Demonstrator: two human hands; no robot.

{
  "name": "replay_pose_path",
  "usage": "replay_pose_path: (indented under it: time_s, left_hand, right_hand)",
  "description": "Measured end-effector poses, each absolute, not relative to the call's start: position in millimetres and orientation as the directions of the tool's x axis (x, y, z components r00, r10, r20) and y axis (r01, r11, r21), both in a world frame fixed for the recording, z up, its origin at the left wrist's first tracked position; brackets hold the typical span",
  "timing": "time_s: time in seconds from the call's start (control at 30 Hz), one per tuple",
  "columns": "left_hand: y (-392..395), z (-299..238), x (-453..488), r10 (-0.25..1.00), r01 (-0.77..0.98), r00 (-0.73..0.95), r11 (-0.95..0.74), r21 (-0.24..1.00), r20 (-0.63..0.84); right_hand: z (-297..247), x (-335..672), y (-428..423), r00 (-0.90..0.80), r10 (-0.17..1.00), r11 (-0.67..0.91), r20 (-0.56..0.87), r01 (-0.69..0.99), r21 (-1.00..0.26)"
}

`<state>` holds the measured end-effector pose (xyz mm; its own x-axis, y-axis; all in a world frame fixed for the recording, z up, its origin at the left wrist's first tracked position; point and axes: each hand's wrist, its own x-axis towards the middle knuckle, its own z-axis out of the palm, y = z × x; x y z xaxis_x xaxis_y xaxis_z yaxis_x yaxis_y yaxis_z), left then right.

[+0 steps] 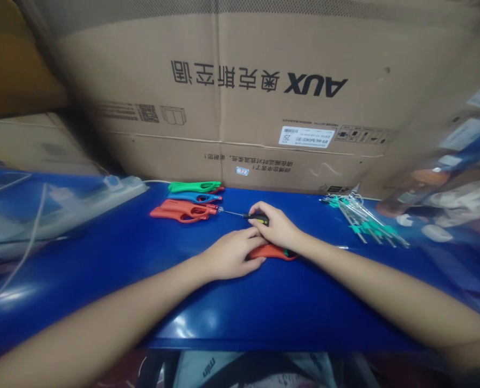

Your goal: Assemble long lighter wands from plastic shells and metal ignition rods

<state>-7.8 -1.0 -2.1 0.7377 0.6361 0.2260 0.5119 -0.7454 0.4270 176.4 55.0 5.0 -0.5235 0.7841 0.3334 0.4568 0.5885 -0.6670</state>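
Note:
My right hand (278, 225) is closed around a screwdriver (259, 219) with a black and yellow handle. Its thin shaft points left, and the tip is at a small cluster of silvery screws (220, 209). My left hand (232, 253) grips an orange lighter casing (272, 251) lying on the blue table (207, 302), its fingers partly covering it. A green bit shows at the casing's right end. Left of the screws lie more orange casings (179, 210), a blue casing (197, 196) and a green casing (191, 187), all with red ends.
A large cardboard box (243, 118) stands upright along the back of the table. To the right lies a bundle of metal rods (364, 218) with teal parts. A white power strip (102, 202) and a cable are on the left. Blurred bottles and bags stand far right.

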Motion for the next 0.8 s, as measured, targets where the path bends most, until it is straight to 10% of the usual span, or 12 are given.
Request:
replay_pose_path:
  time_s: [0.8]
  left_hand:
    - [-3, 0, -7, 0.657, 0.503, 0.720, -0.714, 0.487, 0.221]
  right_hand:
    - [17, 205, 46, -0.242, 0.897, 0.428, 0.369, 0.278, -0.860]
